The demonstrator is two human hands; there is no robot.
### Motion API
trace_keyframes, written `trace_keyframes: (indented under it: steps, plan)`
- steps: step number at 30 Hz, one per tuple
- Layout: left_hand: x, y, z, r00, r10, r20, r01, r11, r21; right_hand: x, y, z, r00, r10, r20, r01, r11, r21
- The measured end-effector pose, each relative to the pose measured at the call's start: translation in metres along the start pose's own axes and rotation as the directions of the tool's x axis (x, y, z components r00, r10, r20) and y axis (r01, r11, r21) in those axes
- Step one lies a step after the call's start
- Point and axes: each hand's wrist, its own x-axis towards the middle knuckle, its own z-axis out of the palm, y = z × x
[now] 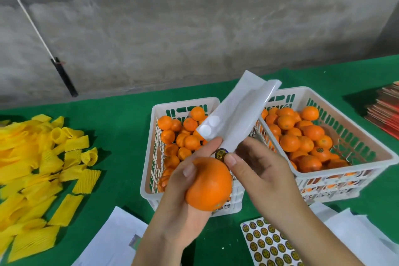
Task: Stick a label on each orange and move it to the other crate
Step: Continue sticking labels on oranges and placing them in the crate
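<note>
My left hand (183,181) grips an orange (209,184) in front of the left crate. The same hand's fingertips hold the lower end of a curled white backing sheet (235,112), which stands up over the crates. My right hand (257,168) pinches a round dark-and-gold label (221,154) at the sheet's bottom edge, just above the orange. The left white crate (151,157) holds several plain oranges. The right white crate (349,127) holds several oranges, and at least one (320,151) shows a label.
A full sheet of labels (267,244) lies on the green table (121,127) near my right wrist, among white backing sheets (112,239). Yellow foam fruit nets (36,170) are piled at the left. Flat red cartons (384,110) are stacked at the far right.
</note>
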Motion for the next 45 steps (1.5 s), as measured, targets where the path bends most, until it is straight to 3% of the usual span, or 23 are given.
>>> trace_keyframes:
  steps: [3,8,16,23,29,32,37,41,45]
  plan:
    - [-0.004,0.002,-0.001,0.999,-0.016,-0.044,0.015,0.999,-0.034,0.001,-0.006,0.003,0.999,0.011,-0.031,-0.007,0.992,0.126]
    - [-0.011,0.006,0.001,0.999,-0.008,-0.038,0.004,0.996,-0.092,-0.002,-0.001,0.006,0.997,0.082,0.0,-0.082,0.988,0.134]
    - [-0.019,0.012,0.001,0.998,0.004,-0.065,-0.004,1.0,0.002,-0.003,0.002,0.012,0.995,0.089,0.054,-0.094,0.989,0.11]
    - [-0.018,0.011,0.004,0.989,0.027,-0.148,0.007,0.975,0.222,-0.004,0.005,0.01,0.991,0.127,0.049,-0.131,0.986,0.102]
    - [-0.022,0.009,0.005,0.988,0.021,-0.152,0.012,0.977,0.213,-0.009,0.011,0.001,0.974,0.197,0.109,-0.208,0.973,0.104]
    - [-0.022,0.009,0.008,0.996,0.021,-0.091,-0.01,0.992,0.125,-0.008,0.013,-0.003,0.979,0.196,0.058,-0.203,0.964,0.172]
    - [-0.017,0.007,0.012,0.99,0.051,-0.131,-0.034,0.991,0.128,-0.004,0.012,-0.005,0.929,0.277,-0.245,-0.202,0.935,0.291]
    - [-0.015,0.002,0.015,0.992,0.039,-0.12,-0.025,0.993,0.117,-0.005,0.001,-0.004,0.985,0.142,-0.101,-0.119,0.971,0.206]
    - [-0.015,-0.001,0.013,0.994,0.025,-0.105,-0.017,0.997,0.081,-0.003,0.002,-0.009,0.976,0.161,-0.143,-0.136,0.976,0.171]
